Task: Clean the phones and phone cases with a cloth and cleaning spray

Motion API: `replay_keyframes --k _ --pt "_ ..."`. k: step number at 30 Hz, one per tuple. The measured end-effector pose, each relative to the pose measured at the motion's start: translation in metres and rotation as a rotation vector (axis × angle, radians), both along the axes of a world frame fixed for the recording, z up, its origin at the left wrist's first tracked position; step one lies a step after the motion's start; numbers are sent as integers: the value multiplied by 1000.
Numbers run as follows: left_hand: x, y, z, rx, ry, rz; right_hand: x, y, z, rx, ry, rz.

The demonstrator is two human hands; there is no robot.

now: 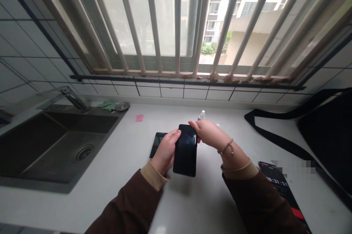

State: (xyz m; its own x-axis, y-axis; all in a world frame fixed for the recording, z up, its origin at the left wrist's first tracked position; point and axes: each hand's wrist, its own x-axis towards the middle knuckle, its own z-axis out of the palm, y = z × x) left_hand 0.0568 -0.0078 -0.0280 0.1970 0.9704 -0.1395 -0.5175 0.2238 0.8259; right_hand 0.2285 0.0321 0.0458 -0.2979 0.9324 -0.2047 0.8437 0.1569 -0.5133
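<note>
A black smartphone is held upright above the white counter, its dark glossy face toward me. My left hand grips its left edge, thumb on the front near the top. At the upper right corner my right hand is closed on the phone, with its fingers partly behind it. Another dark flat device lies on the counter, partly hidden by my left hand. Just behind my right hand stands a small bottle with a white cap, its lower part covered.
A dark sink with a faucet is at left, a green cloth by its rim. A pink note lies on the counter. To the right are a phone showing a timer and a black bag with a strap.
</note>
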Motion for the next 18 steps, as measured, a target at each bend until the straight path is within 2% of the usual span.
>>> replay_keyframes --k 7,12,18 --pt "1 1 -1 6 10 30 0 1 -4 27 2 -14" --pt "0 4 -5 -39 0 119 2 2 -12 101 -5 -80" --pt "-1 6 -9 -13 36 75 4 -1 -20 171 46 -121"
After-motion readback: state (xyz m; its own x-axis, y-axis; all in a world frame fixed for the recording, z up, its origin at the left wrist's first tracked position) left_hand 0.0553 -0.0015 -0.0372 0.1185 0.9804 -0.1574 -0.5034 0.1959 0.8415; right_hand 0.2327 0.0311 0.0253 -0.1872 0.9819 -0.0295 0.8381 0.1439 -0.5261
